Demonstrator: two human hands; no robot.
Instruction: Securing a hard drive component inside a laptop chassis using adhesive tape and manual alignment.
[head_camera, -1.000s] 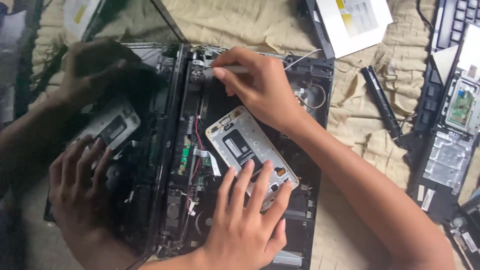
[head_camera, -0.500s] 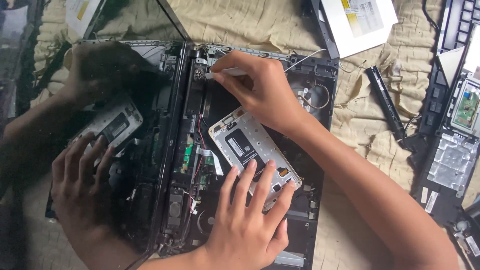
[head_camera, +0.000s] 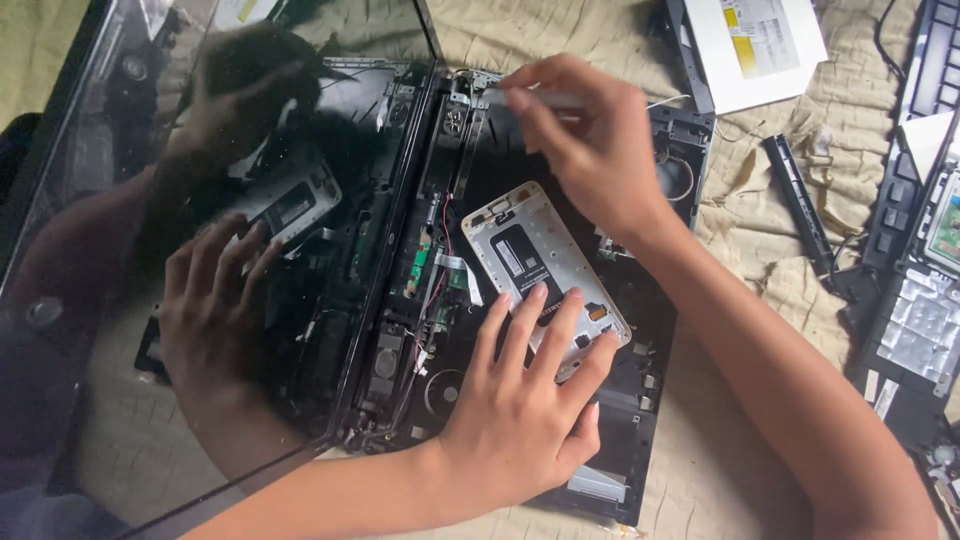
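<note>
The right hand (head_camera: 590, 150) pinches a thin tool (head_camera: 540, 100) at the far hinge; left hand (head_camera: 520, 400), fingers spread, pins the white phone frame (head_camera: 540, 265). A slip could gouge the opened laptop base (head_camera: 660, 400).

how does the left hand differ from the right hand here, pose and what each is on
The left hand lies flat, fingers spread, on the white phone frame; the right hand is curled in a pinch around a thin silver tool. The left sits near the bottom of the open laptop base, the right up by the hinge. Both are bare.
</note>
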